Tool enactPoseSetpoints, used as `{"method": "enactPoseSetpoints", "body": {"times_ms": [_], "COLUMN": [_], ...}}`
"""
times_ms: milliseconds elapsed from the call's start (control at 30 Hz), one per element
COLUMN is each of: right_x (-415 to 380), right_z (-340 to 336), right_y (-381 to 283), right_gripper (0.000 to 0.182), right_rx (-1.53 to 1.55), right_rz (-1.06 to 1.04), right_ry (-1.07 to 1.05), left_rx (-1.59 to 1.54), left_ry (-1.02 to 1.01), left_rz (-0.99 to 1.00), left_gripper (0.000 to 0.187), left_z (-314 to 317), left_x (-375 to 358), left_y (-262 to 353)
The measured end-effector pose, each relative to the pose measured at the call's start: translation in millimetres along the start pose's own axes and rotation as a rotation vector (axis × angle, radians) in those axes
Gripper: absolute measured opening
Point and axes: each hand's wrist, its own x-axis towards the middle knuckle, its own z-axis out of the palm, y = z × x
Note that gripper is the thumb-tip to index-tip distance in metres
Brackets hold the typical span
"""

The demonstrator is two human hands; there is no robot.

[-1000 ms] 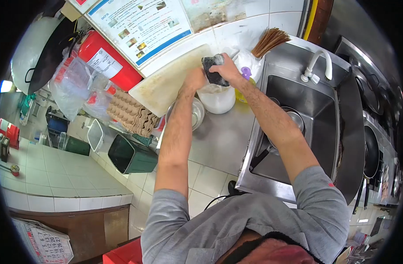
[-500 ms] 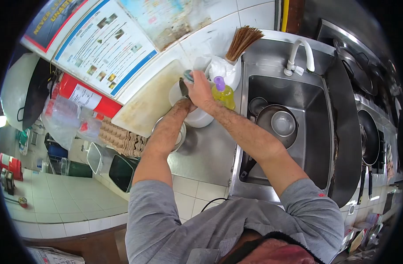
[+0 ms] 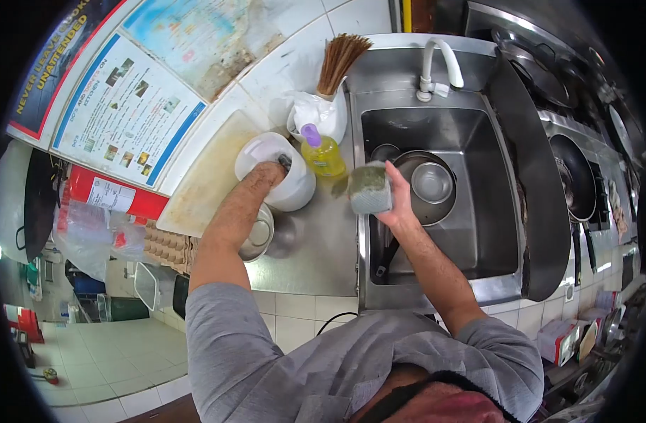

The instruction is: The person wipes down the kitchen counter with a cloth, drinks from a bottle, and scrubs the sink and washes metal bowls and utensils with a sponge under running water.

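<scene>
My right hand (image 3: 401,201) is closed on a scrubbing sponge (image 3: 371,189), grey with a greenish-brown side and slightly blurred, over the sink's left rim. At the white plastic tub (image 3: 299,187), my left hand (image 3: 268,174) reaches in over the edge, its fingers mostly hidden. Next to those fingers shows a dark grey thing (image 3: 285,162), whose kind I cannot make out. A bottle of yellow liquid soap (image 3: 324,158) with a purple pump top stands between the tub and the sink.
The steel sink (image 3: 507,233) holds a pan (image 3: 425,208) with a metal bowl (image 3: 432,182) in it. A white tap (image 3: 426,77) rises behind. Near the wall are a stick brush (image 3: 340,60), a cutting board (image 3: 196,187) and egg trays (image 3: 166,248). A lidded metal pot (image 3: 259,236) stands beside the tub.
My right hand has moved from above the tub rightward to the sink's edge, carrying the sponge. My left hand stays at the tub, and the whole view has shifted.
</scene>
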Motion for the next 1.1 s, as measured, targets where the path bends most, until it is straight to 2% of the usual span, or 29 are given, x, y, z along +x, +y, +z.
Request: {"method": "enactPoseSetpoints", "body": {"times_ms": [67, 133, 200, 267, 467, 667, 733, 800, 833, 867, 933, 967, 1000, 1033, 1100], "right_x": [-9, -21, -29, -28, -25, -20, -10, 1, 6, 12, 25, 47, 70, 89, 109], "right_z": [-30, -41, -46, -54, -33, -2, 15, 40, 58, 77, 121, 129, 130, 130, 139], "right_y": [4, 11, 18, 21, 16, 16, 16, 18, 21, 25, 45, 55, 63, 68, 76], "right_gripper": [0.044, 0.039, 0.035, 0.033, 0.036, 0.034, 0.033, 0.033, 0.034, 0.034, 0.034, 0.037, 0.040, 0.040, 0.046], "right_rx": [-0.015, 0.004, -0.036, -0.028, -0.071, -0.113, -0.147, -0.200, -0.263, -0.323, -0.459, -0.733, -1.004, -1.004, -1.766], "right_rz": [0.057, 0.063, 0.029, 0.050, 0.066, 0.019, 0.043, 0.019, -0.028, -0.077, -0.377, -0.577, -0.778, -0.765, -0.678], "right_ry": [-0.090, -0.063, -0.023, -0.022, -0.059, -0.135, -0.130, -0.219, -0.261, -0.306, -0.195, -0.187, -0.173, -0.182, -0.032], "left_rx": [0.036, 0.058, -0.075, -0.028, -0.079, -0.374, -0.417, -0.436, -0.475, -0.480, -0.684, -0.795, -0.799, -0.811, -0.831], "left_ry": [0.003, 0.013, -0.066, -0.075, -0.046, 0.094, 0.193, 0.353, 0.450, 0.453, 0.626, 0.745, 0.746, 0.721, 0.647], "left_rz": [0.006, 0.024, -0.124, -0.079, 0.015, 0.154, 0.172, 0.188, 0.175, 0.156, 0.000, -0.020, -0.036, -0.069, -0.140], "left_gripper": [0.034, 0.034, 0.036, 0.037, 0.036, 0.034, 0.032, 0.028, 0.025, 0.025, 0.021, 0.021, 0.021, 0.020, 0.020], "left_z": [-2, -12, -24, 3, -20, -48, -46, -40, -47, -53, -68, -67, -63, -58, -48], "left_x": [-2, -17, -30, 4, -27, -67, -67, -63, -74, -85, -107, -112, -114, -113, -111], "left_y": [-1, 2, 7, -9, 2, 11, 1, -16, -18, -20, -19, -18, -17, -18, -17]}}
